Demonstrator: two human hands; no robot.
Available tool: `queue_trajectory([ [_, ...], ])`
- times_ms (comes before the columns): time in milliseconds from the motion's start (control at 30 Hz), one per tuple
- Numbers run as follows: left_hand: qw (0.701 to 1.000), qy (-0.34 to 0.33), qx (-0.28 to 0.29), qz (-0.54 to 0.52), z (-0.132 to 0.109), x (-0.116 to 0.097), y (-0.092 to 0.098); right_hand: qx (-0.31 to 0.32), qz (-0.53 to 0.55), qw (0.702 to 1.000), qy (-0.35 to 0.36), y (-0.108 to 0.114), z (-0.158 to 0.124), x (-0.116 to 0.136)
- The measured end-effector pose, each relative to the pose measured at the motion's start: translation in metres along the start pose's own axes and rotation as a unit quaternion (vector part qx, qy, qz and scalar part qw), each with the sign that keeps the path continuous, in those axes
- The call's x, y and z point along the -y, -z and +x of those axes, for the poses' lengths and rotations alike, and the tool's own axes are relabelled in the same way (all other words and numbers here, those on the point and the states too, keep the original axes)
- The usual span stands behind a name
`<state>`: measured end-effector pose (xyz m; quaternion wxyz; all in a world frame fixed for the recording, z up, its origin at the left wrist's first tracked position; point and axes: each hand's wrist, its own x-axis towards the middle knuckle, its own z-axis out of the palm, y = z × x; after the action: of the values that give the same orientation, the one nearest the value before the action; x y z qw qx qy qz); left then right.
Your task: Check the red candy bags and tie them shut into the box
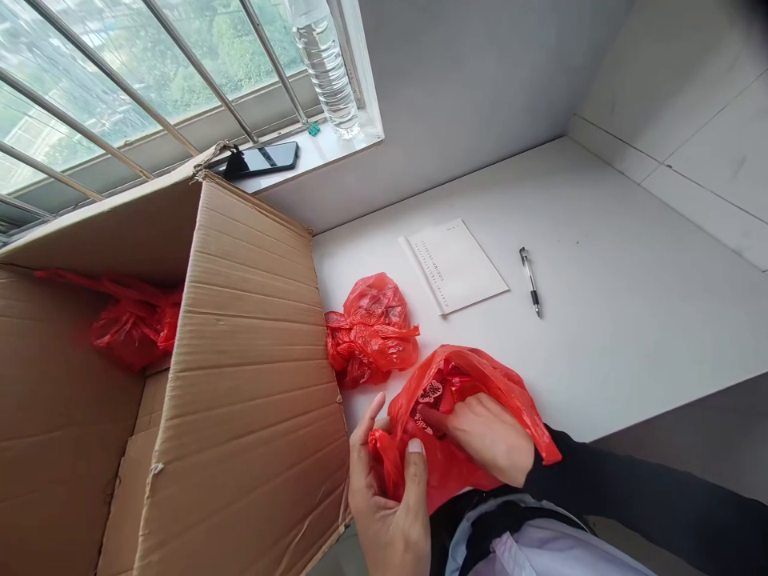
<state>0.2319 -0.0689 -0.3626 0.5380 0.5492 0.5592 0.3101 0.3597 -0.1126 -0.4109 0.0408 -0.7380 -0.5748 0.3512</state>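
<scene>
A red plastic bag (462, 472) with its mouth open sits at the table's near edge, close to my body. My left hand (387, 496) grips the left side of its rim between thumb and fingers, the index finger raised. From the right, my right hand (489, 436) reaches inside the bag, one finger stretched toward red packets (430, 392) with white lettering. Its other fingers are hidden, so I cannot tell whether it holds anything. Just beyond lies a second red plastic bag (375, 320), tied shut and bunched up, touching or very near the cardboard box (252, 360).
The tall open box stands on the left, with another red bag (135, 328) inside. A white paper booklet (459, 268) and a pen (530, 282) lie on the white table (630, 264). A phone (264, 159) and water bottle (327, 72) rest on the barred window's sill.
</scene>
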Motion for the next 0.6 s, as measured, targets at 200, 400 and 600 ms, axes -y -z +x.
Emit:
queue_trajectory([
  [200, 0.999, 0.032, 0.005, -0.021, 0.0023, 0.0076, 0.0053, 0.041, -0.041, 0.998, -0.015, 0.007, 0.0041, 0.0063],
  [400, 0.998, 0.044, 0.006, -0.045, 0.0062, 0.0063, 0.0061, 0.027, -0.03, 0.999, -0.018, 0.0087, 0.0013, 0.008],
  [600, 0.998, 0.033, 0.023, -0.039, 0.0074, 0.0112, 0.0087, -0.016, 0.003, 1.0, 0.005, 0.0098, 0.0012, 0.0103],
])
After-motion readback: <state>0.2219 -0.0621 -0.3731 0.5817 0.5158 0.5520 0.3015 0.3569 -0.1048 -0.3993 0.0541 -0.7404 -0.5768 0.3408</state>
